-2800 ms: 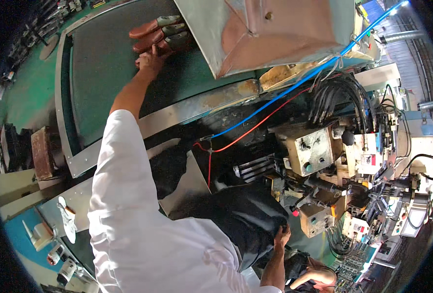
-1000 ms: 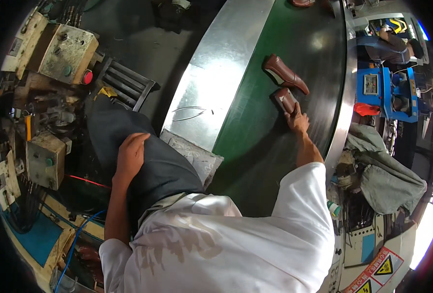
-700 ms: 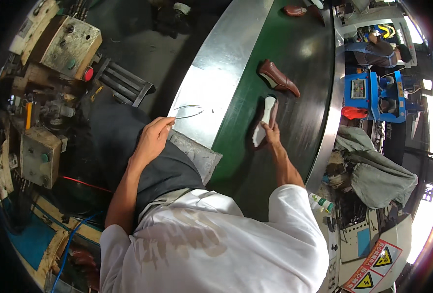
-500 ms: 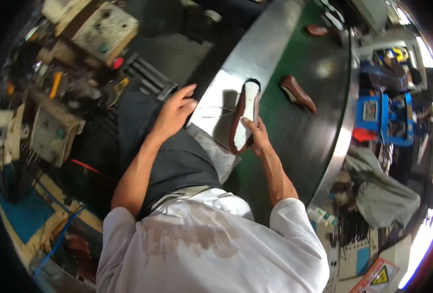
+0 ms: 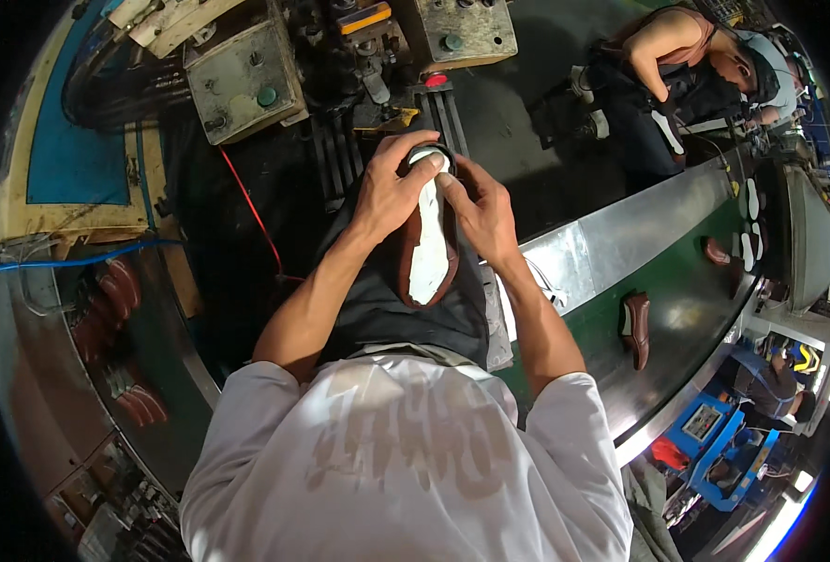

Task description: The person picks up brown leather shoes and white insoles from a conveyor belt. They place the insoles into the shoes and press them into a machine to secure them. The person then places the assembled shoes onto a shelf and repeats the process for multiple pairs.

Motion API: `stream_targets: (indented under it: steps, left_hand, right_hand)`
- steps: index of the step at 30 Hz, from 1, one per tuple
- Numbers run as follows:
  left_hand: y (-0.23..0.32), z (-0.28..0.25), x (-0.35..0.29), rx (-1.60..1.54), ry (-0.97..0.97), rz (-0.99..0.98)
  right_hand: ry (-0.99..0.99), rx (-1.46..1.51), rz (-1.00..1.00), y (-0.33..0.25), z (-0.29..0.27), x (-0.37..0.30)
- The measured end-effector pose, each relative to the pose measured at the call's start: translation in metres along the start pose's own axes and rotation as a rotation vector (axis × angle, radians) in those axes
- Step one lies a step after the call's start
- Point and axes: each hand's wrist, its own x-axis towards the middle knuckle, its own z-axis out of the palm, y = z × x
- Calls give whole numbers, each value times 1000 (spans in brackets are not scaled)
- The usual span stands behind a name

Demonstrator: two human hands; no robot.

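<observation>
**Both hands gripping a brown shoe, sole side up**

So the brown shoe (image 5: 429, 245) with the white insole is sitting right in the middle of the view, bottom facing up, held over the person's dark apron (image 5: 392, 300). The left hand (image 5: 392, 192) is wrapping around its left edge near the far tip, and the right hand (image 5: 476, 211) is pinching the right edge, thumbs pressing on the white part. Both hands are closed on it, nothing loose.

Just beyond the shoe, a grey machine (image 5: 340, 56) with green buttons is standing at the far side. Off to the right, a green conveyor belt (image 5: 687, 309) with a shiny metal rim is curving away, carrying another brown shoe (image 5: 636, 328) and more pieces farther along. Another person (image 5: 687, 66) is working at the far right end.
</observation>
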Motion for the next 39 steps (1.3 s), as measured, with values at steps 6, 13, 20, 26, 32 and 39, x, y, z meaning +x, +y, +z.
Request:
stream_targets:
  steps: [6, 13, 20, 26, 32, 39]
  left_hand:
    - [-8, 4, -1, 75, 59, 35]
    - [-19, -5, -6, -360, -193, -161]
    - [-30, 4, -31, -493, -226, -126]
    - [-36, 0, -37, -161, -191, -55]
    - [-41, -8, -39, -282, -264, -96]
    - [-26, -12, -46, -539, -312, -168]
  right_hand:
    - [124, -210, -62, -1, 16, -1]
    - [-50, 588, 53, 49, 18, -7]
    - [64, 299, -69, 50, 31, -7]
    - [28, 208, -13, 50, 39, -29]
    - [-158, 563, 220, 86, 43, -71]
    - [-370, 441, 231, 70, 21, -79]
